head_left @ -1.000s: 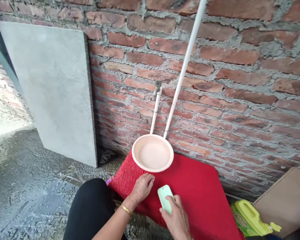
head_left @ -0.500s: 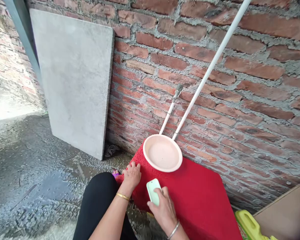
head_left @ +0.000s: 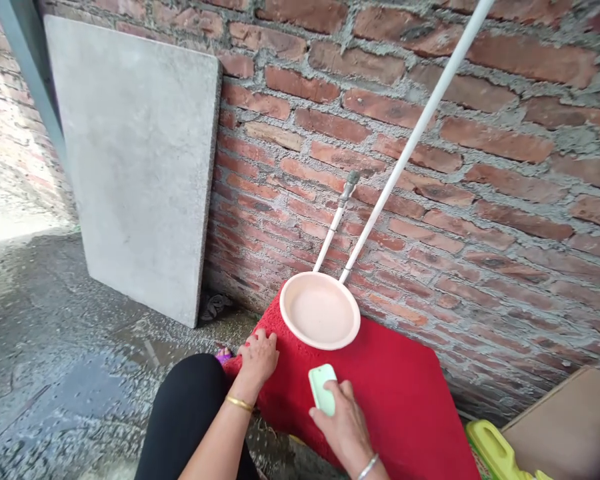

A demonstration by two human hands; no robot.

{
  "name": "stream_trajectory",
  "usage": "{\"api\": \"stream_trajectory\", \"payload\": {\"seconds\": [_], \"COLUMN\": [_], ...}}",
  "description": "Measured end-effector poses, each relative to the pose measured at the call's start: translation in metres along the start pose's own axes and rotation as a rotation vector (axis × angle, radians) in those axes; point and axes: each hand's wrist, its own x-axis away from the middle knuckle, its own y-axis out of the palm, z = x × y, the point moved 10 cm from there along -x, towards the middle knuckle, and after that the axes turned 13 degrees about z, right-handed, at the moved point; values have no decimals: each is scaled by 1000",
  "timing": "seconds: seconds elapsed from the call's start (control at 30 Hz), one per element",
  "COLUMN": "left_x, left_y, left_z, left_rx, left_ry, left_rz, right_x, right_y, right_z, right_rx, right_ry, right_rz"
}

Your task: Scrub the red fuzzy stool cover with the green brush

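A red cloth is spread over a low surface against the wall. My left hand lies on its left edge, palm down with fingers apart. In my right hand is a pale green scrub brush, flat and rounded, with a small hole at its far end. It is held low over the cloth; its underside is hidden, so I cannot tell whether it touches. Beyond both hands a pale pink basin rests on the cloth's far left corner.
Behind the cloth rises a brick wall with a long white pipe and a short capped pipe. A grey slab leans at left above wet ground. A yellow-green jug and a cardboard box stand at right.
My right hand has moved to the right across the cloth with the scrub brush. My left hand stays at the cloth's left edge. The view has shifted slightly.
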Motion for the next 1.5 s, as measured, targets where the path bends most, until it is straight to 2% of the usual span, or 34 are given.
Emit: {"api": "stream_trajectory", "payload": {"seconds": [0.1,0.17,0.23,0.33,0.43,0.5,0.57,0.77,0.83,0.87,0.97,1.1,1.23,1.3,1.33,1.4,1.5], "left_x": [-4,-7,-9,-10,-9,-8,-6,-5,-5,-5,3,26,50,59,62,64,59], "left_y": [-3,-2,1,8,9,8,7,8,7,6,-2,-7,11,23,29,40,55], "left_z": [-5,-10,-14,-13,-7,-4,-3,-5,-5,-3,11,48,101,123,130,137,132], "left_rx": [-30,-52,-76,-118,-190,-235,-258,-282,-267,-257,-236,-165,20,89,112,142,164], "left_ry": [-20,-65,-122,-174,-162,-141,-123,-89,-78,-56,64,239,483,607,655,717,726], "left_rz": [43,89,134,179,215,238,272,354,357,357,365,348,250,234,241,278,369], "right_x": [-2,-2,1,10,19,19,13,-23,-31,-32,-24,4,34,43,45,44,33], "right_y": [16,21,17,3,-12,-17,-18,4,11,12,4,-26,-59,-72,-76,-74,-49], "right_z": [-39,-42,-20,44,103,116,102,-2,-15,-13,24,119,211,232,232,209,141], "right_rx": [-83,-80,-49,1,55,64,47,-38,-44,-42,-32,26,97,153,168,140,6], "right_ry": [-65,-79,-47,69,175,196,180,47,20,23,107,280,439,502,513,474,325], "right_rz": [-19,-26,-15,22,39,39,41,16,-13,-23,-7,83,165,206,229,262,235]}}
